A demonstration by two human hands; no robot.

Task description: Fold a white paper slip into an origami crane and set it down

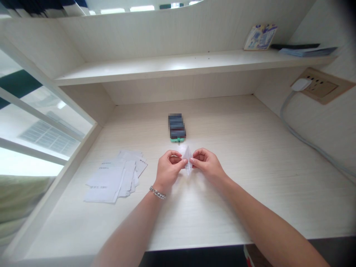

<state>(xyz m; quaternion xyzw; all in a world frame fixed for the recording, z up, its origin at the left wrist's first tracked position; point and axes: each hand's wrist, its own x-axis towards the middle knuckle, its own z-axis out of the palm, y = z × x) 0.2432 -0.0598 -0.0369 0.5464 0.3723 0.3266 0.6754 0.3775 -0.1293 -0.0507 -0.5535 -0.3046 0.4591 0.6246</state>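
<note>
Folded paper (188, 157), one: white, small, creased, tapering to points at top and bottom. Location: mid-desk (264, 167), just nearer me than a dark, green-edged device (177, 127). Hands: left hand (168, 167) and right hand (209, 164) each pinching one side, thumbs foremost.

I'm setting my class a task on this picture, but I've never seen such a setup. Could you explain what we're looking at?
There is no machine here. These are a person's bare left hand and right hand, seen by a camera worn on that person's head, looking forward and down. Between thumbs and fingers, both hold a small folded piece of white paper. On the desk, loose printed paper sheets lie in an overlapping pile to the left. Beyond the hands lies a dark, pixelated object with a green edge, perhaps a phone.
</note>
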